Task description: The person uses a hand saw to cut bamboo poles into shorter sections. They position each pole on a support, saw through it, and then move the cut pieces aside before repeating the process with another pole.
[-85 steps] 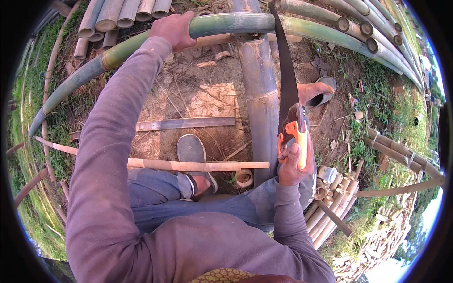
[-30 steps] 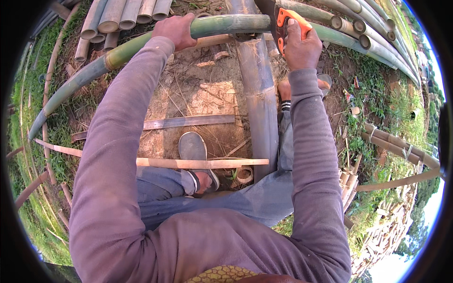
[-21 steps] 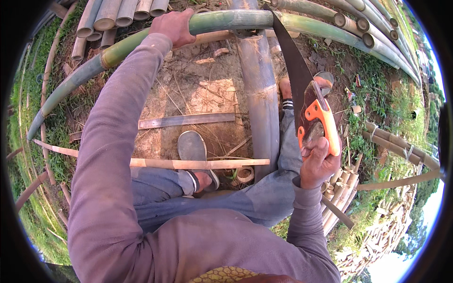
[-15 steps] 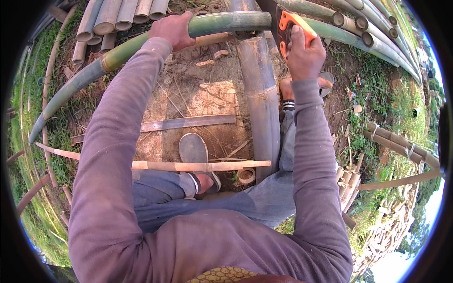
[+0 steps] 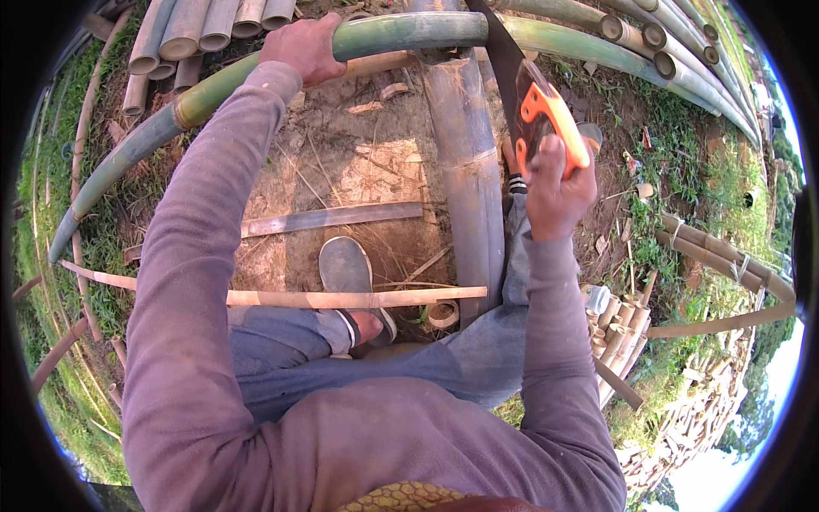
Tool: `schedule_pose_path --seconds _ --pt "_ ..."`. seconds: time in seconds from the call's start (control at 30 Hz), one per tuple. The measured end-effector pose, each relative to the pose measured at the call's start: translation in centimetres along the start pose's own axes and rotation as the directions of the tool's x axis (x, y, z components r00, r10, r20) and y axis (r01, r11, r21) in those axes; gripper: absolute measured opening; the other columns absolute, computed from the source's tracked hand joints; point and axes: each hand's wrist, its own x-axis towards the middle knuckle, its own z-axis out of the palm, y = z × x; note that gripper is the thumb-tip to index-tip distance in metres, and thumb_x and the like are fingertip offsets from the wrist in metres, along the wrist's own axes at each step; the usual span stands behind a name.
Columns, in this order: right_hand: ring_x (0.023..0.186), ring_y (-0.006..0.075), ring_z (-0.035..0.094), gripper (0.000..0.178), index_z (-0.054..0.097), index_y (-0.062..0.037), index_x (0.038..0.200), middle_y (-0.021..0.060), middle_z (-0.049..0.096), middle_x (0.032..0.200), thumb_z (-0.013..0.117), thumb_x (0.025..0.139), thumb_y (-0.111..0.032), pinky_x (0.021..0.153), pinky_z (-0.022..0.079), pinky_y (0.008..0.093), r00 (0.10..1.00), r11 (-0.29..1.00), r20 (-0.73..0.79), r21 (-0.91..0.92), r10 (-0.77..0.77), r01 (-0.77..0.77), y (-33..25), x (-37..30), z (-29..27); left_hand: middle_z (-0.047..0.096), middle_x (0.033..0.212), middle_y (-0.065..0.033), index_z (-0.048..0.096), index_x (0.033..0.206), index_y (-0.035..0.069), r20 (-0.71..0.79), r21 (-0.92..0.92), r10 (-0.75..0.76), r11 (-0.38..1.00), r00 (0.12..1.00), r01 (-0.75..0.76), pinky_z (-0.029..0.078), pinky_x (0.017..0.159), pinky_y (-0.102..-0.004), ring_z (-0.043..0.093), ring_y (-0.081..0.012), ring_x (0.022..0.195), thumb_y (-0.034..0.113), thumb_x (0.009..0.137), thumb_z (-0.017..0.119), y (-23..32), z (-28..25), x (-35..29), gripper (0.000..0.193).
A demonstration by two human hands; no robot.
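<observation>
A long green bamboo pole [image 5: 409, 32] crosses the top of the view and curves down to the left. My left hand [image 5: 302, 49] is wrapped round it, left of the middle. My right hand [image 5: 559, 189] is closed round the orange and black handle of a handsaw [image 5: 508, 77]. The dark blade reaches up to the bamboo and crosses it just right of a thick grey bamboo log [image 5: 465, 171]. The green pole lies across the top of that log. How deep the blade sits in the bamboo cannot be made out.
Cut bamboo poles [image 5: 181, 34] are stacked at the far left, and more poles [image 5: 682, 68] lie at the far right. A split bamboo strip [image 5: 358, 299] lies across near my legs. Short bamboo pieces [image 5: 627, 328] are piled by my right arm.
My right hand has drawn the handsaw back toward me, so more of its blade shows. My left hand stays on the bamboo pole; the view has shifted slightly.
</observation>
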Motion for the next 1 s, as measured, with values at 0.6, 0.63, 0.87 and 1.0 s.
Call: schedule_pose_path --seconds 0.6,0.63,0.87,1.0 --pt "0.066 0.0086 0.062 0.028 0.066 0.0051 0.122 0.0043 0.07 0.085 0.067 0.11 -0.02 0.06 0.052 0.0256 0.995 0.997 -0.061 -0.023 -0.073 0.071 2.9 1.6 2.1 0.079 0.118 -0.0135 0.062 0.134 0.017 0.011 0.005 -0.019 1.0 1.0 0.019 0.06 0.099 -0.05 0.076 -0.0366 0.112 0.045 0.084 0.08 0.3 -0.1 0.2 0.06" --pt "0.077 0.0115 0.068 0.024 0.071 0.0051 0.116 0.0068 0.076 0.094 0.072 0.106 -0.017 0.07 0.056 0.0293 0.997 0.999 -0.066 -0.012 -0.041 0.04 3.6 6.6 4.8 0.079 0.118 -0.0136 0.063 0.133 0.017 0.0 0.004 -0.004 1.0 1.0 0.004 0.06 0.099 -0.0502 0.075 -0.0366 0.112 0.045 0.084 0.08 0.7 -0.4 0.7 0.059" --pt "0.08 0.0149 0.072 0.027 0.069 0.0031 0.124 0.0063 0.074 0.087 0.071 0.107 -0.018 0.07 0.057 0.0297 0.996 0.993 -0.038 0.095 0.08 -0.076 0.7 2.5 3.4 0.078 0.114 -0.0137 0.06 0.126 0.015 -0.061 -0.001 -0.015 1.0 0.998 0.015 0.059 0.095 -0.0522 0.075 -0.0367 0.11 0.045 0.083 0.081 -0.9 -0.1 0.4 0.057" --pt "0.059 0.0059 0.055 0.036 0.059 0.0092 0.134 0.005 0.066 0.081 0.062 0.111 -0.018 0.055 0.047 0.0226 0.999 1.0 -0.045 0.016 0.026 -0.025 -3.3 -11.6 -5.6 0.078 0.114 -0.0128 0.06 0.126 0.016 -0.022 0.001 -0.026 1.0 0.999 0.026 0.059 0.094 -0.052 0.075 -0.036 0.109 0.045 0.082 0.081 -0.6 0.6 0.1 0.057"
